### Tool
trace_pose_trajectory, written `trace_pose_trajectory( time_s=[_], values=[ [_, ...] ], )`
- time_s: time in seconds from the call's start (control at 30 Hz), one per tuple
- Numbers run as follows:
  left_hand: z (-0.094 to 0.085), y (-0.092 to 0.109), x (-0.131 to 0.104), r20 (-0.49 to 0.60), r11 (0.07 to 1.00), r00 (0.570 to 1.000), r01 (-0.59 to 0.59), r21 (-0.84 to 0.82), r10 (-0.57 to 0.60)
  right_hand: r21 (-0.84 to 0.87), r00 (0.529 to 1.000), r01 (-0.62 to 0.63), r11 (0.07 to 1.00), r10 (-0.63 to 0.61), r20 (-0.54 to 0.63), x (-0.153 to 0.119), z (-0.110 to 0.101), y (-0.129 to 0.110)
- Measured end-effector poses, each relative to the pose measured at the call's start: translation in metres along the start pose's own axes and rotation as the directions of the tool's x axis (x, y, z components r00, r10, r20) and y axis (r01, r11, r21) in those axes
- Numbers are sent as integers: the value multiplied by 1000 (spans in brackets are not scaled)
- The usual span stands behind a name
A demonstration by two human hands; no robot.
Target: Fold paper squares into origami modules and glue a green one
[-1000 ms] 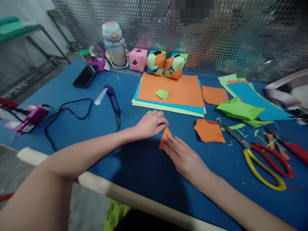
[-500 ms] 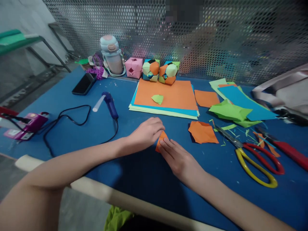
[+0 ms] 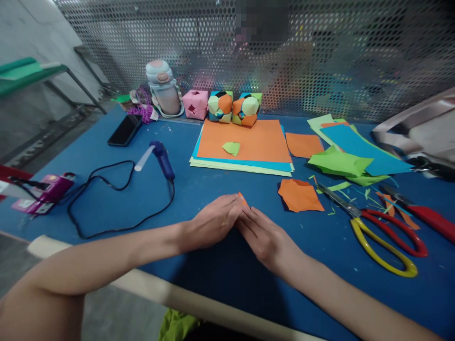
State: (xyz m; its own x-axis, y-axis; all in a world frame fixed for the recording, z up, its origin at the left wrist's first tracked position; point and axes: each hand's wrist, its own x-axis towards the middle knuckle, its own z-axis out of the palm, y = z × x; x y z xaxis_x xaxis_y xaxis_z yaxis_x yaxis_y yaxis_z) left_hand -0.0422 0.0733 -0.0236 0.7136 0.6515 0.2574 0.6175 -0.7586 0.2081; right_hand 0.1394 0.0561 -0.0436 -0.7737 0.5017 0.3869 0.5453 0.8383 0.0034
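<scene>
A small folded orange paper lies on the blue table, mostly covered by both hands; only its tip shows. My left hand rests over its left side, fingers together and pressed on it. From the right, my right hand holds its other side with fingers pressed together, touching my left fingertips. Another orange piece with a dark sheet under it lies to the right. Behind the hands is a stack topped by an orange sheet, with a small green folded piece on it.
Scissors, a red-handled tool and paper scraps lie right. A glue gun, its cable, a phone and a purple power strip are left. A bottle and paper cubes stand at the back.
My left hand has come down and nearer over the orange paper, hiding most of it. My right hand has hardly moved. The view has shifted slightly.
</scene>
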Motion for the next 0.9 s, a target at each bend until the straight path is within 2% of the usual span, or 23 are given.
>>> trace_pose_trajectory(
  time_s=[0.17, 0.27, 0.37, 0.47, 0.53, 0.6, 0.77, 0.9],
  values=[
    [3, -3, 2, 105, 984, 994, 20, 177, -40, -42, 1000, 15, 999, -14, 23, -2, -2, 1],
    [2, -11, 8, 116, 977, 991, 39, 209, -65, -41, 999, 31, 999, -30, 22, -5, -2, 2],
    [-1, -15, 11, 39, 984, 997, 59, 169, -67, -72, 999, 45, 996, -45, 5, -4, -2, 2],
    [-3, -12, 9, -42, 1000, 999, 5, 16, -4, -37, 1000, 23, 999, -23, 11, -1, -4, 2],
    [-4, -7, 9, -20, 993, 998, -59, -98, 57, -36, 1000, 21, 999, -21, 19, 3, -5, 2],
    [-3, -3, 10, 30, 989, 997, -61, -137, 66, -51, 999, 31, 998, -31, 10, 5, -6, 2],
    [0, -3, 13, 72, 996, 997, -29, -83, 35, -57, 999, 33, 998, -33, 5, 0, -10, -3],
    [-2, -5, 10, 120, 996, 993, 14, -86, -4, -205, 999, 33, 978, -31, 14, -9, -14, -13]
  ],
)
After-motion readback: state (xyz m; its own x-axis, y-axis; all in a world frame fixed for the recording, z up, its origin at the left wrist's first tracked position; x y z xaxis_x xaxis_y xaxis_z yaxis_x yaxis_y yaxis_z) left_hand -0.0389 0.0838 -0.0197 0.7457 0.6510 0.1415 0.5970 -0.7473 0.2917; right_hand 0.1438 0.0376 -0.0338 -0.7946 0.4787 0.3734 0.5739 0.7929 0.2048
